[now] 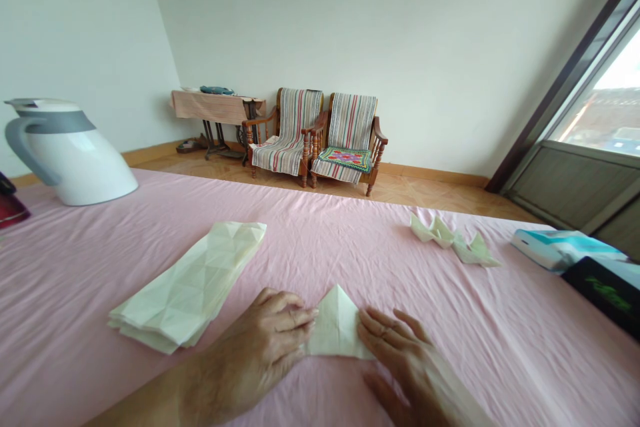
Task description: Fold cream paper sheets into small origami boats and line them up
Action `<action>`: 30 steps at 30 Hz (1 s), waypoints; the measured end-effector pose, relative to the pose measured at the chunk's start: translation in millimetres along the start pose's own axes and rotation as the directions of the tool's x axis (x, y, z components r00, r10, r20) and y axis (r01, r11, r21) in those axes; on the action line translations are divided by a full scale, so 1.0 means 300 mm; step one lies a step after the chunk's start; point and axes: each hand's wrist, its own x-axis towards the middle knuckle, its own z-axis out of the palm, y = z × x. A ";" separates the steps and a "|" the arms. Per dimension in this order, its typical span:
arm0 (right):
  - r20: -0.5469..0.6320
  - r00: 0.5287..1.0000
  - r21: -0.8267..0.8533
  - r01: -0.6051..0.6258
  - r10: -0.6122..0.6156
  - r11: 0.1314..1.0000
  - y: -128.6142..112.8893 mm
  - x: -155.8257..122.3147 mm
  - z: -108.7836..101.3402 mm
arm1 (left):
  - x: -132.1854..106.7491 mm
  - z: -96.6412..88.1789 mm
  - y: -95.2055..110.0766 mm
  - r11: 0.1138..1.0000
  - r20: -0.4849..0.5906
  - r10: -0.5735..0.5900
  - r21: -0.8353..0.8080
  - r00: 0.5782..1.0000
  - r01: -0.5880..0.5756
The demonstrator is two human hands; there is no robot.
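A pale piece of folded paper [336,328] lies on the pink cloth with its point facing away from me and a crease down its middle. My left hand [273,333] is at its left edge, fingers bent together and closed on the paper's side. Flat along the right edge rests my right hand [400,347], fingers stretched out and touching the paper, thumb lower down. To the left of my hands is a stack of creased pale paper sheets [195,283]. Folded paper shapes [450,240] with raised points sit farther off at the right.
A white and grey jug [85,153] stands at the left on the pink tablecloth [320,233]. At the right edge lie a blue and white pack [565,247] and a black item [605,297]. Two wooden chairs [345,140] stand by the wall.
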 end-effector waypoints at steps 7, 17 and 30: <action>-0.053 0.997 0.117 -0.054 0.061 0.992 -0.010 0.002 -0.041 | 0.001 0.002 0.011 0.996 0.042 -0.079 -0.024 0.996 0.080; -0.039 0.969 0.221 -0.230 0.244 0.948 -0.033 0.021 -0.015 | 0.016 0.049 0.016 0.992 -0.028 -0.128 0.004 0.991 0.128; -0.018 0.961 0.255 -0.264 0.277 0.930 0.022 0.000 0.041 | 0.019 0.092 -0.022 0.985 -0.180 -0.146 -0.113 0.973 0.127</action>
